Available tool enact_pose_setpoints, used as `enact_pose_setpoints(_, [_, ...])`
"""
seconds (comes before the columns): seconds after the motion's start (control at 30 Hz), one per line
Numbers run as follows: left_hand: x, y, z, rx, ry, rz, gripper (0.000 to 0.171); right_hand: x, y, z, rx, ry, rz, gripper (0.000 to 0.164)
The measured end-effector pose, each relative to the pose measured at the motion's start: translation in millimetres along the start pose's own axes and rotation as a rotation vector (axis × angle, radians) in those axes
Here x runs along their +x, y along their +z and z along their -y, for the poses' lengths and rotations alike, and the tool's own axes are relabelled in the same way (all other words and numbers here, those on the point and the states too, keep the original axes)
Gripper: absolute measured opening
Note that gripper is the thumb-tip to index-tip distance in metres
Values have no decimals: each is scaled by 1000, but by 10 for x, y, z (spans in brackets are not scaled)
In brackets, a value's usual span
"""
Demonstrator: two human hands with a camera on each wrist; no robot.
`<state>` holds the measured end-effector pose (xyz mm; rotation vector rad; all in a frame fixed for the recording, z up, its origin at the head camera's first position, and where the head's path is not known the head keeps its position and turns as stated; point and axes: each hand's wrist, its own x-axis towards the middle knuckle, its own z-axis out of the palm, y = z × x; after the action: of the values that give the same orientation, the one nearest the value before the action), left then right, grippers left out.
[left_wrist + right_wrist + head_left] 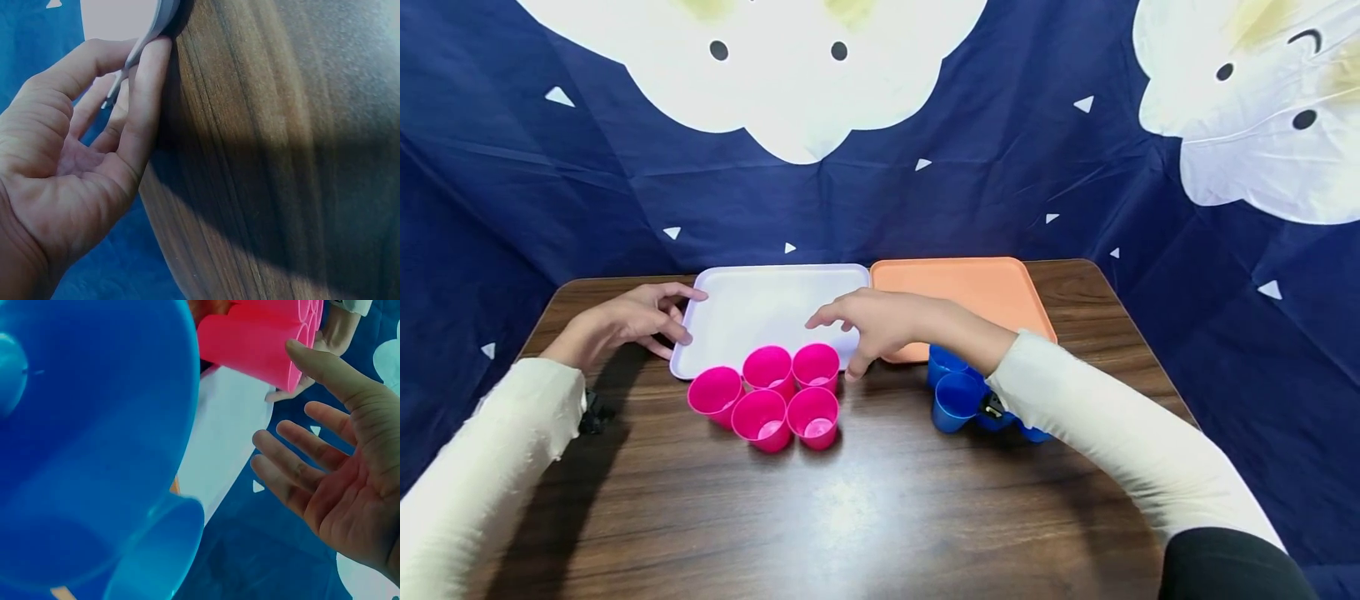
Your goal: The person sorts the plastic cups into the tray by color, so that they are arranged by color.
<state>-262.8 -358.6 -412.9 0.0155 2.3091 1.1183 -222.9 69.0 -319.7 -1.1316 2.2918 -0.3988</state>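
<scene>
A white tray (752, 304) lies at the back of the table, and my left hand (643, 317) pinches its left edge. In the left wrist view the tray's rim (145, 47) passes between the thumb and fingers of that hand. Over the tray's right side hovers my right hand (883, 318), its fingers spread and holding nothing. Several pink cups (760, 419) stand upright in a cluster at the tray's front edge, left of the right hand. Several blue cups (956, 402) are grouped under the right forearm, which partly hides them.
An orange tray (962, 283) adjoins the white one on the right, partly covered by the right arm. Both trays lie on a brown wooden table (850, 517). A dark blue cloth (865, 200) with white cloud shapes hangs behind the table.
</scene>
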Motion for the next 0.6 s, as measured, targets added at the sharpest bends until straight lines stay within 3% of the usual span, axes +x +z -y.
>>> enact_pose_setpoints(0.27, [-11, -9, 28, 7, 0, 2, 96, 164, 104, 95, 25, -14, 24, 87])
enact_pose_setpoints(0.6, [-4, -2, 24, -10, 1, 3, 95, 219, 149, 162, -4, -32, 17, 74])
